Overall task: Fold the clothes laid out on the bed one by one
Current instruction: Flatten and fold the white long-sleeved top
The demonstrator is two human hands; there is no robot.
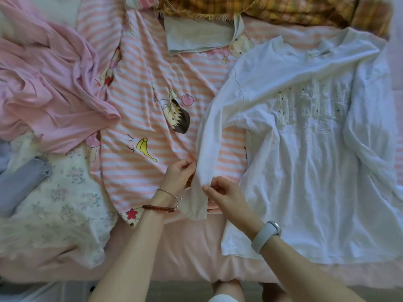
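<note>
white long-sleeved shirt point(309, 162): spread flat, front up, right side of bed
its near sleeve point(209, 136): lifted, drawn leftward
pink garment point(45, 83): crumpled, far left

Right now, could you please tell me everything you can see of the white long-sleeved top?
The white long-sleeved top lies front up on the bed, spread but creased, neckline away from the person. It looks like thin cotton, with pale raised embroidery across the chest. One sleeve bends across the striped sheet; the left hand and right hand pinch it near the cuff. The other sleeve lies along the body.
</note>
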